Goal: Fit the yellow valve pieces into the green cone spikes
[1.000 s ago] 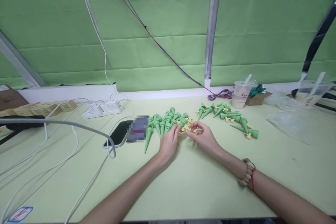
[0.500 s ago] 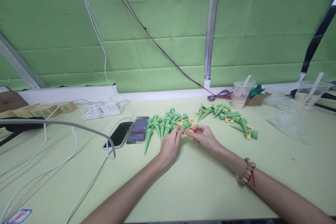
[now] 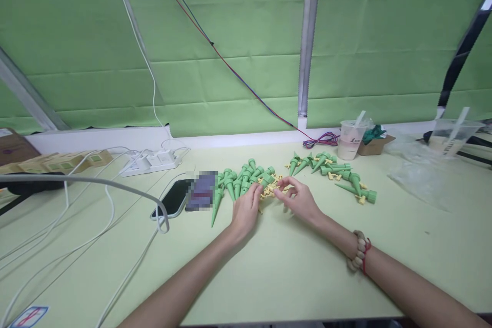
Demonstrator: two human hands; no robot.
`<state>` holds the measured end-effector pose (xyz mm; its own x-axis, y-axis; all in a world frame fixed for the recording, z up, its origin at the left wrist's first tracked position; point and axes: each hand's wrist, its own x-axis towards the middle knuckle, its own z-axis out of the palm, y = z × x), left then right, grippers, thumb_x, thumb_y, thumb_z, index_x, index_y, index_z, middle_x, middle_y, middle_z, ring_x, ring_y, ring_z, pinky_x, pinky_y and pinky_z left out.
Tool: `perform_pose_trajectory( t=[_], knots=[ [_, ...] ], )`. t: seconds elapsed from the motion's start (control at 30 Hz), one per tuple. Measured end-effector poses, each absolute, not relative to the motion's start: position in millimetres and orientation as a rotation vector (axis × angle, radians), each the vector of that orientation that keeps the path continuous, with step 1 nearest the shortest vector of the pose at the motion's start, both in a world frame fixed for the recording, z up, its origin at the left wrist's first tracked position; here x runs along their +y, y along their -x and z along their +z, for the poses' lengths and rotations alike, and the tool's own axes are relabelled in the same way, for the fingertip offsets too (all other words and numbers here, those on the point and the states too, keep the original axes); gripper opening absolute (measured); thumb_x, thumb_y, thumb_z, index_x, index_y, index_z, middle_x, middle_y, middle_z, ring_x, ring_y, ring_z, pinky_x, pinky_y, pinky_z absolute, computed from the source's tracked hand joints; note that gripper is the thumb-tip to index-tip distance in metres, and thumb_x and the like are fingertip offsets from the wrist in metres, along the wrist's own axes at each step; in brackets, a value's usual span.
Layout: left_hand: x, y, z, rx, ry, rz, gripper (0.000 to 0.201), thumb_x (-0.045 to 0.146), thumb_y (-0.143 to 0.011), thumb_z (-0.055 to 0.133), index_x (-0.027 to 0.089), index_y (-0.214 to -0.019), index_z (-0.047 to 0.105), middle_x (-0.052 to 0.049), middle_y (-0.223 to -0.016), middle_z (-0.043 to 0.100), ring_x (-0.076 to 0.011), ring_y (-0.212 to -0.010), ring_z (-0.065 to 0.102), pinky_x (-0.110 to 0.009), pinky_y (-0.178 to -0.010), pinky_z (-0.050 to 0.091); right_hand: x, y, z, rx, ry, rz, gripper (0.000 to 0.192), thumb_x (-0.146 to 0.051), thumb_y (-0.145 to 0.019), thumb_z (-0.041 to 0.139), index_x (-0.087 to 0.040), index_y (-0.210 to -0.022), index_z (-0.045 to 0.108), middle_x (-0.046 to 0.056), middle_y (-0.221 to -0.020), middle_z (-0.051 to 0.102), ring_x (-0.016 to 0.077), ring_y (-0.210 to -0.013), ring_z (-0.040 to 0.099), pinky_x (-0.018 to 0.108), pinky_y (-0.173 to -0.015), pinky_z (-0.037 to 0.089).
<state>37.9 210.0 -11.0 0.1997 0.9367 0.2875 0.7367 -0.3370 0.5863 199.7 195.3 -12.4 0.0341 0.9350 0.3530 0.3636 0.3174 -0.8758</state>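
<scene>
My left hand (image 3: 246, 211) is closed around a green plastic watering spike (image 3: 266, 180), whose wide capped end points up and away from me; its lower part is hidden by the fingers. To the right, my right hand (image 3: 302, 200) hovers over a small heap of yellow plastic valve pieces (image 3: 269, 192), thumb and fingers apart, with nothing clearly between them. A pile of green spikes (image 3: 237, 179) lies just beyond and left of my left hand. Farther right lies a second group of green spikes (image 3: 337, 167), with yellow pieces (image 3: 332, 176) among or fitted to them.
Two phones, one dark-screened (image 3: 175, 198), lie left of the pile. White cables (image 3: 111, 210) run across the left side from a power strip (image 3: 151, 162). A drink cup (image 3: 349, 139), a small cardboard box (image 3: 373, 145) and clear plastic bags (image 3: 417, 184) stand or lie at right.
My right hand's fingers have spread apart near the yellow pieces. My left hand has shifted slightly left and tilted, still with the green spike, uncovering more of the yellow heap.
</scene>
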Motion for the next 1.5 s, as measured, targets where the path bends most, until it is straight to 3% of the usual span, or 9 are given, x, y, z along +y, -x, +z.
perform_pose_trajectory(
  t=[0.1,0.2,0.4,0.53,0.73,0.9,1.03,1.17,1.5],
  knots=[
    [211,-38,-12,1.595,-2.178,0.861,0.042,0.047,-0.09,0.017,0.02,-0.092,0.049,0.002,-0.059,0.048,-0.0081,-0.057,0.043,-0.019,-0.057,0.026,196,-196,-8,-1.398,1.126,1.221,0.046,-0.057,-0.074,0.053,-0.014,-0.09,0.059,0.006,-0.094,0.058,0.0086,-0.056,0.054,0.018,-0.042,0.039],
    [211,-38,-10,1.601,-2.214,0.839,0.041,0.048,-0.089,0.018,0.021,-0.093,0.049,0.002,-0.058,0.048,-0.008,-0.056,0.043,-0.019,-0.056,0.024,197,-194,-7,-1.304,1.071,1.322,0.043,-0.051,-0.065,0.066,-0.012,-0.08,0.058,0.006,-0.087,0.058,0.0073,-0.059,0.054,0.015,-0.043,0.038],
    [217,-31,0,1.766,-2.043,0.989,0.048,0.056,-0.087,0.018,0.022,-0.099,0.05,0.001,-0.061,0.052,-0.0099,-0.059,0.047,-0.021,-0.058,0.028,203,-205,-12,-1.263,1.144,0.828,0.039,-0.043,-0.06,0.072,-0.012,-0.065,0.048,0.006,-0.074,0.058,0.0096,-0.054,0.053,0.017,-0.042,0.039],
    [223,-26,3,1.878,-2.041,1.001,0.047,0.055,-0.085,0.026,0.02,-0.111,0.044,0.0,-0.065,0.055,-0.0141,-0.063,0.051,-0.024,-0.062,0.032,209,-212,-18,-1.333,1.247,0.826,0.037,-0.039,-0.068,0.065,-0.012,-0.092,0.057,0.007,-0.087,0.058,0.0114,-0.058,0.057,0.02,-0.044,0.045],
    [233,-20,-4,1.901,-2.424,0.997,0.036,0.034,-0.089,0.028,0.016,-0.113,0.047,-0.008,-0.105,0.056,-0.021,-0.102,0.046,-0.035,-0.088,0.032,213,-210,-27,-1.498,1.143,0.822,0.047,-0.021,-0.071,0.058,-0.016,-0.116,0.049,0.01,-0.123,0.045,0.0157,-0.102,0.054,0.024,-0.073,0.053],
    [236,-20,-9,1.926,-2.633,0.878,0.041,0.025,-0.089,0.024,0.022,-0.125,0.043,-0.008,-0.095,0.056,-0.0213,-0.095,0.044,-0.036,-0.084,0.032,219,-221,-30,-1.707,1.341,0.364,0.042,-0.014,-0.073,0.05,-0.017,-0.115,0.053,0.009,-0.12,0.045,0.0179,-0.113,0.045,0.032,-0.095,0.042],
    [236,-22,-15,1.938,-2.776,0.733,0.045,0.016,-0.086,0.025,0.027,-0.125,0.047,-0.009,-0.093,0.053,-0.0218,-0.091,0.043,-0.035,-0.079,0.034,225,-235,-32,-1.739,1.748,0.014,0.052,-0.023,-0.078,0.052,-0.015,-0.128,0.043,0.017,-0.132,0.03,0.0287,-0.128,0.026,0.043,-0.105,0.026],
    [236,-24,-17,1.901,-2.839,0.73,0.042,0.021,-0.086,0.029,0.028,-0.123,0.049,-0.01,-0.093,0.051,-0.0212,-0.088,0.044,-0.034,-0.076,0.036,230,-252,-29,-1.569,2.135,-0.155,0.057,-0.035,-0.082,0.049,-0.012,-0.133,0.038,0.023,-0.138,0.02,0.0426,-0.13,0.003,0.057,-0.102,0.009],
    [227,-27,-15,1.608,-2.785,1.007,0.034,0.029,-0.087,0.032,0.022,-0.111,0.055,-0.009,-0.104,0.047,-0.0183,-0.098,0.041,-0.034,-0.083,0.035,238,-318,-26,-1.158,2.426,-0.392,0.047,-0.009,-0.083,0.029,-0.009,-0.128,0.043,0.028,-0.131,0.031,0.0454,-0.125,0.022,0.06,-0.088,0.026]
  ],
)
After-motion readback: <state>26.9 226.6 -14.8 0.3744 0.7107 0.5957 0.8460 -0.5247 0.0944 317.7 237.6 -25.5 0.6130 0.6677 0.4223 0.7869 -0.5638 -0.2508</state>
